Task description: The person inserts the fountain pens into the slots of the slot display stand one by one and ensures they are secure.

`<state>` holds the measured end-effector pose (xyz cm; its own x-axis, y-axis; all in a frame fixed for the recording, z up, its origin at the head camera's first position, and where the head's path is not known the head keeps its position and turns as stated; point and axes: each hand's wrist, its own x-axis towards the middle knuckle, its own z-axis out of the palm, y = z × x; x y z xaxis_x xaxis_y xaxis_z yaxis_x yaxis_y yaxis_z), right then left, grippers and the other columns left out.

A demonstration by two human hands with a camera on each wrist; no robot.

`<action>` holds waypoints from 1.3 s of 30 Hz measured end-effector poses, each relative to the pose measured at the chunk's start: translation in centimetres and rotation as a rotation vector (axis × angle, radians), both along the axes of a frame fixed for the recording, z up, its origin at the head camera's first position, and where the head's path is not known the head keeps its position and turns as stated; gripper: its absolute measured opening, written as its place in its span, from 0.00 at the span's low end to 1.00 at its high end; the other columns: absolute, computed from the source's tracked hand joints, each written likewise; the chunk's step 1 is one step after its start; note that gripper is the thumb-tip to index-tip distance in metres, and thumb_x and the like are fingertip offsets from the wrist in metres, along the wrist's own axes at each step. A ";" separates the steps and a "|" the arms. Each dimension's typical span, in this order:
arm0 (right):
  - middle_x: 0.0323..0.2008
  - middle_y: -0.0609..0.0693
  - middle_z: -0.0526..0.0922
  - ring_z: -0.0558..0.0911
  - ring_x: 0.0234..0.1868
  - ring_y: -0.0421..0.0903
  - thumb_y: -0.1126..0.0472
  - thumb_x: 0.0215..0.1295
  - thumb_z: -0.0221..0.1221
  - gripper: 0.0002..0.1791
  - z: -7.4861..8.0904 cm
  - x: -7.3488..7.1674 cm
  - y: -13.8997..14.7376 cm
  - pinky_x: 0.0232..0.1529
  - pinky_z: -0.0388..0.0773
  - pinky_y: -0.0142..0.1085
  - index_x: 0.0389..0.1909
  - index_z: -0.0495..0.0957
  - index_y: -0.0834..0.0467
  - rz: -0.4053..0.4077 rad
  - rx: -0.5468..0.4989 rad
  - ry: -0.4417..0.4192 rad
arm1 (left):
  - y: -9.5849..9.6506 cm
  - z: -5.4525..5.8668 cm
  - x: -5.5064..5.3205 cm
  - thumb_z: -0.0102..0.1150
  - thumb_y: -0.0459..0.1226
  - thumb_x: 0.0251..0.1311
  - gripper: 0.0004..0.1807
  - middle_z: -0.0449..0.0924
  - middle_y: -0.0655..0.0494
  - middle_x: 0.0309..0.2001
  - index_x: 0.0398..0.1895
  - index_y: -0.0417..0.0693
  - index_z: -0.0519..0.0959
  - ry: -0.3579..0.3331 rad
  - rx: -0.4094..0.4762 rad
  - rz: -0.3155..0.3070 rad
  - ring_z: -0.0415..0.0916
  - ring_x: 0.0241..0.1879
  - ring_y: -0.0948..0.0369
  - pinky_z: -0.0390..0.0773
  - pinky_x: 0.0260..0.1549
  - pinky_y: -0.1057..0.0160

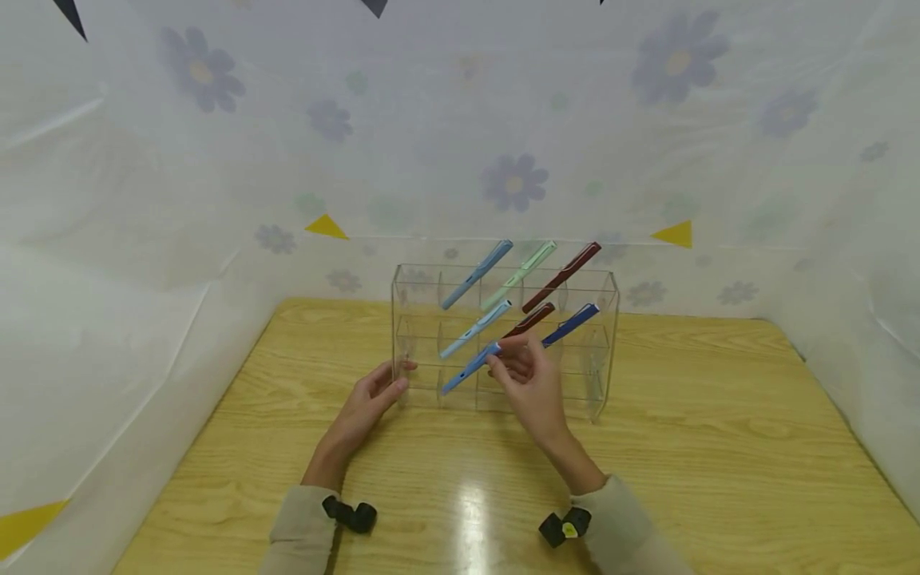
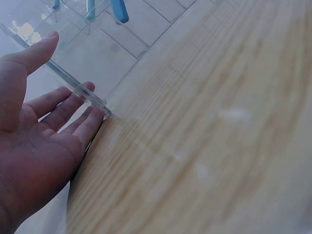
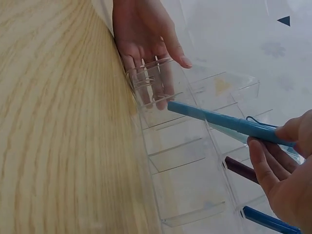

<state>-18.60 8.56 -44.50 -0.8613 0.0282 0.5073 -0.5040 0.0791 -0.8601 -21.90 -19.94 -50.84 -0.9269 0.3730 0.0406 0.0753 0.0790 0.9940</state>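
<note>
My right hand (image 1: 530,387) pinches a blue pen (image 1: 470,369) near its clip end, between thumb and fingers. The pen slants over the lowest row of a clear acrylic pen rack (image 1: 607,351), its other end down at the left compartments. In the right wrist view this blue pen (image 3: 214,118) crosses the rack's dividers. At the rack's left side, my left hand (image 1: 370,403) rests with fingers fairly straight against the side panel and thumb apart from them. The left wrist view shows those fingertips (image 2: 90,117) at the panel's lower edge.
Several pens lean in the upper rows: a steel-blue one (image 1: 477,274), a mint one (image 1: 519,275), a dark red one (image 1: 562,277), a light blue one (image 1: 474,329), another dark red one (image 1: 530,319) and a navy one (image 1: 573,323). Wooden table (image 1: 719,415); flowered white sheeting (image 1: 431,104) behind.
</note>
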 end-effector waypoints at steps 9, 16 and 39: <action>0.44 0.64 0.86 0.88 0.43 0.61 0.74 0.69 0.63 0.11 -1.2 -0.2 -0.3 0.41 0.85 0.50 0.50 0.76 0.69 0.039 0.009 -0.039 | -0.1 -0.1 -0.1 0.52 0.43 0.79 0.26 0.67 0.51 0.74 0.75 0.45 0.68 0.007 0.006 -0.008 0.61 0.75 0.52 0.65 0.67 0.48; 0.45 0.65 0.87 0.88 0.45 0.62 0.72 0.70 0.62 0.11 -1.2 -0.2 -0.1 0.43 0.84 0.50 0.51 0.76 0.68 0.025 0.047 -0.079 | 0.0 -0.3 -0.2 0.53 0.43 0.79 0.27 0.67 0.49 0.74 0.75 0.43 0.68 0.012 0.016 -0.011 0.60 0.75 0.51 0.62 0.68 0.46; 0.38 0.53 0.89 0.89 0.37 0.48 0.69 0.66 0.68 0.11 -1.6 -0.5 1.8 0.34 0.84 0.34 0.47 0.80 0.60 -0.115 0.310 -0.016 | 0.0 0.0 -0.1 0.53 0.43 0.78 0.25 0.65 0.48 0.75 0.73 0.46 0.70 -0.007 0.034 -0.011 0.60 0.75 0.50 0.66 0.66 0.47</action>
